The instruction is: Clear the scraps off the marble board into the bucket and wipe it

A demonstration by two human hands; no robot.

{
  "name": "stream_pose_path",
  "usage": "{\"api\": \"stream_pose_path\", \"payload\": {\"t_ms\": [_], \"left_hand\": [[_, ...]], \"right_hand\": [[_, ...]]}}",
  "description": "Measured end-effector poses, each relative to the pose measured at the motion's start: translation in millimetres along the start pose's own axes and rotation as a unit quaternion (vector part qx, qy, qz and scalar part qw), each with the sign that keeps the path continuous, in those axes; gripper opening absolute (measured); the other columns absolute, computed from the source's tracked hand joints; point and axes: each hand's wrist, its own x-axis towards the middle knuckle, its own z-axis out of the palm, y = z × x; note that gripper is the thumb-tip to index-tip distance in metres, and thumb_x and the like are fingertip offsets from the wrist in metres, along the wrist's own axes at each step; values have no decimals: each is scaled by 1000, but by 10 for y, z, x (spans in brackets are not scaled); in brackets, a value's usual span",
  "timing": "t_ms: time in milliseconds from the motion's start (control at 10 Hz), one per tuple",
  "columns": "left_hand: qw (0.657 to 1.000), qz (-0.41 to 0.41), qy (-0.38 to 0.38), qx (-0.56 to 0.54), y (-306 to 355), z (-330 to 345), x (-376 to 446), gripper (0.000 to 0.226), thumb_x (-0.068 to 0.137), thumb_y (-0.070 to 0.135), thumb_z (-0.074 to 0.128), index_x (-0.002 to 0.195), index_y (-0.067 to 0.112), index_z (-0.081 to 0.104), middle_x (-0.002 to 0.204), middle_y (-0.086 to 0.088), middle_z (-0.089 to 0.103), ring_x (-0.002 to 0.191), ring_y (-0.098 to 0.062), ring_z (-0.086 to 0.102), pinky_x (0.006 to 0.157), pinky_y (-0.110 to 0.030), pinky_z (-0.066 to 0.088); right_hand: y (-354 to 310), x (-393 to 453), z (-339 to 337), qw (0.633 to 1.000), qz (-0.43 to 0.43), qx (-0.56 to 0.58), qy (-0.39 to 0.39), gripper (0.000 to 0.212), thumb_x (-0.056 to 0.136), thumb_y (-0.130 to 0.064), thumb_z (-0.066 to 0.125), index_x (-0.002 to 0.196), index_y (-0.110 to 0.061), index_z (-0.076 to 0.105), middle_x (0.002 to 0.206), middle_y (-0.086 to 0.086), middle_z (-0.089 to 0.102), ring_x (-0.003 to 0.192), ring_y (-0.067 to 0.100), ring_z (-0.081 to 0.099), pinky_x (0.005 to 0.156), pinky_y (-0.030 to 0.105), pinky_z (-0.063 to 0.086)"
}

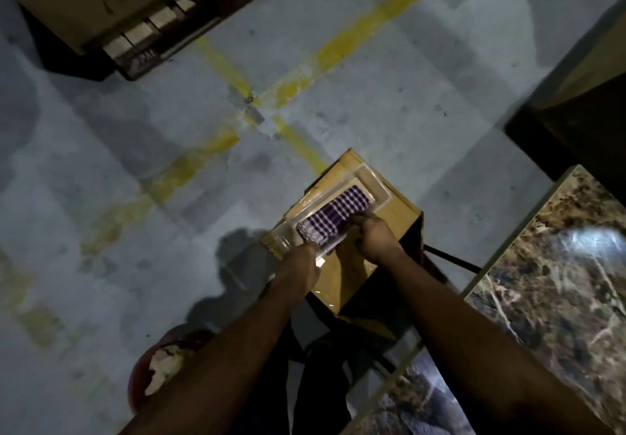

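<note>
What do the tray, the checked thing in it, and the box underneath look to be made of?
Tray: clear glossy plastic, see-through with shiny rims. Checked cloth: woven fabric, probably cotton, folded and matte. Box: brown cardboard, with what looks like glossy tape.

Both hands at a clear tray on a cardboard box, grey floor.
Left hand (pixel 298 267) grips the tray's (pixel 376 185) near left end; right hand (pixel 372 236) lies on the near edge of a folded purple-checked cloth (pixel 333 214) inside. Cardboard box (pixel 355 272) beneath. Marble board (pixel 555 285) at right. Red bucket (pixel 162 356) near left, white scraps inside. Yellow lines (pixel 355 38) cross the floor.
</note>
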Motion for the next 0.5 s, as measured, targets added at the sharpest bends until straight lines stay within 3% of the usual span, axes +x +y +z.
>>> {"api": "stream_pose_path", "payload": {"t_ms": [100, 200, 300, 400, 500], "left_hand": [[1000, 16, 18, -10, -15, 87, -50, 29, 97, 10, 57, 125, 13, 62, 118, -8, 68, 111, -24, 64, 90, -28, 48], [998, 44, 12, -31, 1, 213, -87, 32, 98, 8, 52, 126, 14, 64, 121, -9, 67, 113, -26, 63, 94, -28, 47], [998, 65, -8, -16, 63, 201, -136, 37, 92, 8, 58, 129, 16, 60, 119, -10, 67, 106, -27, 65, 89, -32, 52], [997, 74, -26, -28, 96, 148, -226, 44, 90, 15, 64, 134, 14, 55, 121, -13, 66, 111, -30, 64, 89, -31, 49], [994, 101, -33, -35, 197, 7, -320, 49, 90, 19, 64, 137, 13, 50, 120, -17, 64, 112, -33, 61, 92, -37, 50]], "right_hand": [[65, -37, 64, 999, -12, -44, 1, 35, 103, -9, 44, 133, -8, 61, 138, 12, 58, 125, 26, 54, 77, 2, 34], [46, -88, 32, 1000, -1, -9, -3, 38, 101, -9, 47, 135, -18, 60, 142, 4, 55, 121, 19, 56, 91, 17, 43], [-35, -192, -92, 997, -19, -66, -29, 55, 91, -7, 63, 142, -24, 54, 157, 0, 39, 133, 22, 50, 107, 33, 45], [-69, -341, -136, 995, -28, -88, -33, 70, 86, -8, 70, 149, -24, 44, 161, 3, 30, 138, 24, 46, 107, 32, 44], [-94, -585, -154, 995, -48, -78, 31, 64, 91, -14, 65, 150, -24, 42, 161, 8, 31, 140, 29, 44, 110, 37, 45]]}}
